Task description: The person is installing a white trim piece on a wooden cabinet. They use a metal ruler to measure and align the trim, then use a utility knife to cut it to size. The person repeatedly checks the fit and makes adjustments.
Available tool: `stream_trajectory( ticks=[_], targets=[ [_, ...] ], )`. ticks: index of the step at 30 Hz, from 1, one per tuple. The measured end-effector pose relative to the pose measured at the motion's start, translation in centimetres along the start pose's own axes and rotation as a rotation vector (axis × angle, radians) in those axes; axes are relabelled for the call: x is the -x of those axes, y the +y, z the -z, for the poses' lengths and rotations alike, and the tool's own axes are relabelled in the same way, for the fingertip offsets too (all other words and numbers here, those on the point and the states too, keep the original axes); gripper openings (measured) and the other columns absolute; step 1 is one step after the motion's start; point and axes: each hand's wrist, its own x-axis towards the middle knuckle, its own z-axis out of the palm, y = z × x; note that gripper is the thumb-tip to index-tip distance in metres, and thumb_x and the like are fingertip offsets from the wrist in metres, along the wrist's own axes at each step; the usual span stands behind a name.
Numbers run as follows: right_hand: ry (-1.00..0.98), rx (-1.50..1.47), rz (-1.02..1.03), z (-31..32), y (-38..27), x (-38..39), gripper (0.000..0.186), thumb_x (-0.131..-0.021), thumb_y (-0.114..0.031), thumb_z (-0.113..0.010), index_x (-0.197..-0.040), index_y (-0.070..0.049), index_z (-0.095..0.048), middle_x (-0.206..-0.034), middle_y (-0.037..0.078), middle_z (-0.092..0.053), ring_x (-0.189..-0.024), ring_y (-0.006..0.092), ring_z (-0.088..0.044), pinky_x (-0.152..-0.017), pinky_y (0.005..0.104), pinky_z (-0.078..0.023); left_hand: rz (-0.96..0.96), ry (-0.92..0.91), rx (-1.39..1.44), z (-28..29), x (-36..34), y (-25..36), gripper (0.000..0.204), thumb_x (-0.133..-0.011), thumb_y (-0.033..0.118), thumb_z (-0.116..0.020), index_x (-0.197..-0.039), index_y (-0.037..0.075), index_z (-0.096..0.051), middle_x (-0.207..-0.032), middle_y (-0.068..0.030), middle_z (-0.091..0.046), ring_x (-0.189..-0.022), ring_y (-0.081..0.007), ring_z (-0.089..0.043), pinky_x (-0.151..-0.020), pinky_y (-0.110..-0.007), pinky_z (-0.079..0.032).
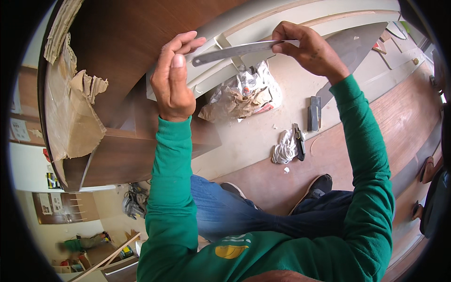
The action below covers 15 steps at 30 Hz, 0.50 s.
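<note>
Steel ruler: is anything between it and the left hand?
Nothing visible. The right hand pinches one end of the steel ruler; its other end reaches the left hand, open with fingers raised, by the fingertips. Whether they touch cannot be told. The crumpled paper lies below.

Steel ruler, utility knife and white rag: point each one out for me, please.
steel ruler (235,50), head view, middle of the blade between the hands.
utility knife (299,142), head view, middle of its dark body on the floor.
white rag (284,148), head view, centre of the crumpled cloth.
</note>
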Motion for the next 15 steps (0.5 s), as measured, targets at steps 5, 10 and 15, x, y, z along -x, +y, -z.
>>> stream_trajectory(
  ticks=[5, 10, 15],
  targets=[
    [0.158, 0.054, 0.046, -2.6, 0.4, 0.6, 0.018, -0.106, -0.019, -0.076, -0.116, -0.005, -0.071, -0.106, 0.011, -0.079, -0.103, 0.0257, -0.074, -0.09, 0.044, -0.056, -0.043, 0.083, -0.178, -0.6, 0.2, -1.2, 0.032, -0.109, 0.023, -0.075, -0.129, -0.002, -0.076, -0.113, -0.0135, -0.082, -0.106, -0.022, -0.077, -0.101, -0.037, -0.059],
    [0.211, 0.02, -0.008, -3.7, -0.8, 0.4, 0.016, -0.107, -0.019, -0.075, -0.113, -0.006, -0.069, -0.098, 0.011, -0.08, -0.097, 0.0286, -0.077, -0.086, 0.0433, -0.058, 0.064, 0.167, -0.21, -0.6, 0.3, -2.3, 0.036, -0.105, 0.032, -0.082, -0.12, -0.001, -0.08, -0.107, -0.0086, -0.082, -0.098, -0.0191, -0.076, -0.095, -0.035, -0.06],
    [0.287, -0.035, 0.001, -5.5, 0.7, 1.2, 0.015, -0.11, -0.019, -0.071, -0.115, -0.004, -0.071, -0.091, 0.009, -0.079, -0.082, 0.0277, -0.073, -0.078, 0.0416, -0.057, 0.083, 0.238, -0.24, -2.5, 0.0, -1.4, 0.038, -0.105, 0.034, -0.082, -0.119, -0.002, -0.081, -0.104, -0.0084, -0.081, -0.095, -0.017, -0.074, -0.091, -0.034, -0.059]
  ],
)
